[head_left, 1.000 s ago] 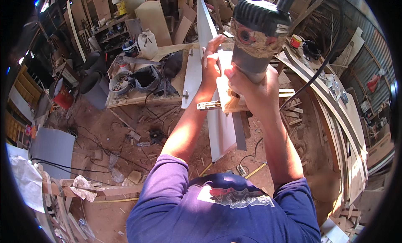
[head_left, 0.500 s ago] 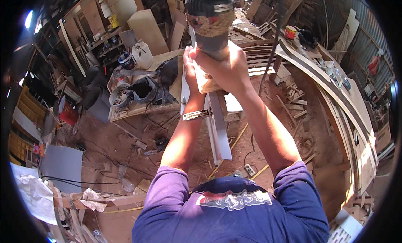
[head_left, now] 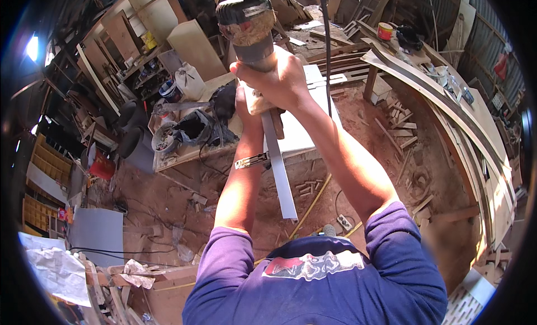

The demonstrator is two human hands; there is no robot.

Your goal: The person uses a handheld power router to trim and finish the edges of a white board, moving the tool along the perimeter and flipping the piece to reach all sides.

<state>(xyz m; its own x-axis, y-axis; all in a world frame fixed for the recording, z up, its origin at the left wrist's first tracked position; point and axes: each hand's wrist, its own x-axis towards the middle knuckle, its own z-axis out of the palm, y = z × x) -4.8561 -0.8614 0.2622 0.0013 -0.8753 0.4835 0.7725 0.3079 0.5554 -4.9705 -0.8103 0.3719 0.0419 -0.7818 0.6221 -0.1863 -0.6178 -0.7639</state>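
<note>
The power tool (head_left: 249,31) has shifted left, right hand (head_left: 277,81) clasped round it, seemingly for control; a strip (head_left: 281,182) juts past the table's (head_left: 193,152) near edge; left hand (head_left: 245,104) mostly hidden, hold unclear.

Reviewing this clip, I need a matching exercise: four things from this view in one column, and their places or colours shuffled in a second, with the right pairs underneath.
Things
1. Power tool
2. Metal wristband
3. Socket block
4. Jug

Places or colours
A. Lying on the dirt floor
B. Whitish, to the left of both hands
C. Gripped by the right hand
D. Around the left wrist

Right pairs: 1-C, 2-D, 3-A, 4-B
</note>
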